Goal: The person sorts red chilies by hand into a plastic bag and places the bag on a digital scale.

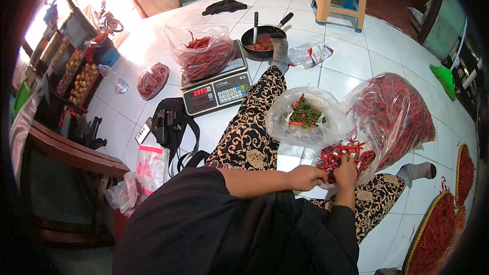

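Observation:
My right hand (345, 173) reaches into loose red chillies (340, 156) at the mouth of a large clear plastic bag (393, 118) full of them. Its fingertips touch the chillies; whether they grip any is unclear. At the near left edge of this heap is my left hand (307, 178), fingers curled, and what lies inside them is hidden. Just beyond the heap, an open clear bag (277, 130) contains green chilli stems (304, 112) and a few red pieces.
Left of my leg, a CAS digital scale (216, 93) bears an open bag of red chillies (206, 55). A smaller chilli bag (153, 81), a black bag (168, 120) and a phone (143, 131) lie nearby. A frying pan (248, 51) is by my foot. Woven trays (429, 233) of chillies stand right.

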The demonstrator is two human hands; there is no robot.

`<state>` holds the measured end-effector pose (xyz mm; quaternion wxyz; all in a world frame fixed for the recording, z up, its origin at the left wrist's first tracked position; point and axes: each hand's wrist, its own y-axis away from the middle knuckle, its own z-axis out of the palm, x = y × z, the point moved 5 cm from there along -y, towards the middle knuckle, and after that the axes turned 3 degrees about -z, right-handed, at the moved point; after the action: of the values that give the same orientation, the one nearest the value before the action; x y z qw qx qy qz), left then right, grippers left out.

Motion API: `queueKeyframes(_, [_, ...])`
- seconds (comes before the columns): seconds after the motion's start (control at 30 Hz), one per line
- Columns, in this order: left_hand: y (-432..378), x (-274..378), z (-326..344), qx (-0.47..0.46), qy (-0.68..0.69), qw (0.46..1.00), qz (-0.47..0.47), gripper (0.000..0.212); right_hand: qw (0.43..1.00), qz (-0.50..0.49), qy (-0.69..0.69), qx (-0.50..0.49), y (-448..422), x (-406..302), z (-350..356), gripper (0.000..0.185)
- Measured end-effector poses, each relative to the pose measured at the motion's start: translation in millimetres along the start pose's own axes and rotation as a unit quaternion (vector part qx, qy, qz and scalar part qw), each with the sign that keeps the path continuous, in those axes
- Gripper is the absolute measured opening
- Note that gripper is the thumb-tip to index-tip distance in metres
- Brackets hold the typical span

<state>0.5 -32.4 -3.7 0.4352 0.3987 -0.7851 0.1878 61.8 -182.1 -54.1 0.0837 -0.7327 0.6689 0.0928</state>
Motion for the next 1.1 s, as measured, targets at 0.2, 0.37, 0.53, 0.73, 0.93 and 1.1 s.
queueKeyframes(0.2, [-1.6,-17.9,-6.1,0.007,-0.005,0.996,-0.084,0.017,0.998,0.038,0.005,-0.040,-5.1,8.4,7.6,0.029])
queueKeyframes(0.37, [-3.4,-63.7,8.3,0.045,0.154,0.981,-0.106,0.018,0.998,0.015,-0.057,0.010,-7.8,4.8,-22.6,0.026])
queueKeyframes(0.53, [-2.9,-60.9,-6.6,0.042,0.231,0.952,-0.196,0.018,0.928,0.005,-0.312,0.202,2.1,17.5,-54.4,0.017])
queueKeyframes(0.73, [-7.3,-50.1,-11.0,0.051,0.282,0.933,-0.218,0.020,0.714,0.137,-0.669,0.154,10.4,25.3,-48.9,0.007])
queueKeyframes(0.93, [-18.3,-22.6,-44.5,0.151,0.130,0.975,-0.101,0.025,0.667,0.175,-0.724,-0.016,14.9,4.6,-48.4,0.006])
queueKeyframes(1.1, [-39.1,-14.0,-28.3,-0.057,0.420,0.837,-0.346,0.042,0.652,0.136,-0.737,-0.113,17.4,-11.9,-40.6,0.006])
